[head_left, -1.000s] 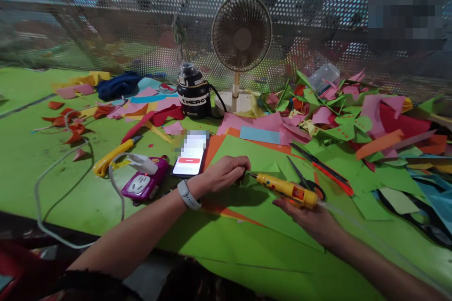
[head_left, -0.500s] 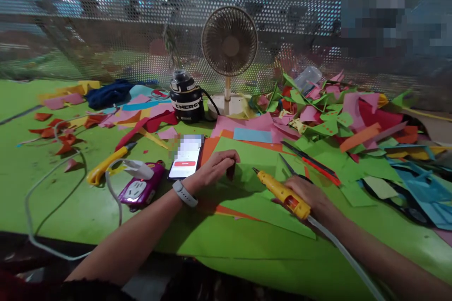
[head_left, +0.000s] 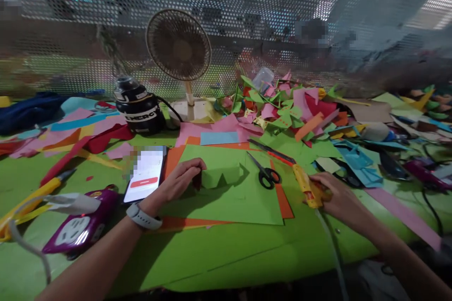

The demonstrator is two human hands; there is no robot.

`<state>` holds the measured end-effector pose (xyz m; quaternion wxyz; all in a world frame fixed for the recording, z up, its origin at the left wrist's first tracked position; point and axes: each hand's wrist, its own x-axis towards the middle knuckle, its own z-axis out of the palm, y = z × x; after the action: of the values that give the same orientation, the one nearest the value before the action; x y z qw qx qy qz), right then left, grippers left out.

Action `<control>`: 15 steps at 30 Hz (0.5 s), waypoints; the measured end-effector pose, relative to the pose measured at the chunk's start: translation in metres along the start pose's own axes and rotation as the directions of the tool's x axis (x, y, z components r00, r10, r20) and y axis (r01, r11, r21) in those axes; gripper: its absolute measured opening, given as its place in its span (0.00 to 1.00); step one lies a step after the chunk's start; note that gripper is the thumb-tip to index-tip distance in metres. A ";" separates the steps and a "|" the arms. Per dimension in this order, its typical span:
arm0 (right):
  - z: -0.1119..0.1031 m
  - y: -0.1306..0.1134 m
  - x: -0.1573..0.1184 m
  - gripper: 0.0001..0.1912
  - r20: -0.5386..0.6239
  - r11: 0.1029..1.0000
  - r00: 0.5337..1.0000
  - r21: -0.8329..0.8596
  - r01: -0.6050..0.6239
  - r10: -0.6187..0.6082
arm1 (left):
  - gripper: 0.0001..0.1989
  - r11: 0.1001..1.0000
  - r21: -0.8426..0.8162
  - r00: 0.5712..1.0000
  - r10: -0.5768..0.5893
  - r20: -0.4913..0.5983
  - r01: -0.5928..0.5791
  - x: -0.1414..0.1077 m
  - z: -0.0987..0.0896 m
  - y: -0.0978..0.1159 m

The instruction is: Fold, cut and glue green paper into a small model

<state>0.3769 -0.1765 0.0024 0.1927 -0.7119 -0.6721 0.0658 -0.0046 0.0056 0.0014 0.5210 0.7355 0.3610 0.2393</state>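
My left hand (head_left: pixel 180 178), with a white watch on its wrist, is closed at the near end of a small folded green paper piece (head_left: pixel 222 175). That piece stands over a flat green sheet (head_left: pixel 219 207). My right hand (head_left: pixel 326 190) grips a yellow hot glue gun (head_left: pixel 306 187) to the right of the sheets, its nozzle turned away from me. A pale cord or glue stick trails from its rear toward me. Black-handled scissors (head_left: pixel 268 176) lie on the sheet between my hands. A red and black cutter-like tool (head_left: pixel 271 151) lies just behind them.
A lit phone (head_left: pixel 145 176) lies left of the sheets, beside a purple power socket (head_left: pixel 79 225) and a yellow-handled tool (head_left: pixel 33 202). Behind stand a black bottle (head_left: pixel 139 108) and a fan (head_left: pixel 179 44). Paper scraps (head_left: pixel 282 108) heap up at the back right.
My right hand has carried the glue gun right, off the green sheet, uncovering the scissors. My left hand stays at the folded paper. The view has turned right.
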 end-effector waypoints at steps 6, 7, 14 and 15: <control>-0.010 0.029 -0.010 0.22 -0.006 0.991 0.991 -0.009 -0.131 0.131 | 0.09 1.000 -0.018 1.000 -0.019 -0.004 0.019 0.002 0.000 -0.002; -0.011 0.032 -0.011 0.23 -0.015 0.990 0.991 -0.025 -0.136 0.136 | 0.09 1.000 -0.018 1.000 -0.025 -0.007 0.025 0.002 0.000 -0.001; -0.010 0.041 -0.016 0.22 -0.187 0.961 0.957 -0.128 -0.246 0.220 | 0.09 0.999 -0.017 0.999 -0.039 0.018 0.039 0.002 -0.002 0.001; -0.009 0.042 -0.016 0.23 -0.199 0.955 0.952 -0.139 -0.261 0.231 | 0.09 0.999 -0.013 0.999 -0.035 0.015 0.035 0.002 -0.002 0.001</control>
<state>0.4177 -0.1951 -0.0070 0.1838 -0.8067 -0.5608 -0.0309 -0.0048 0.0084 0.0030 0.5327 0.7275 0.3682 0.2269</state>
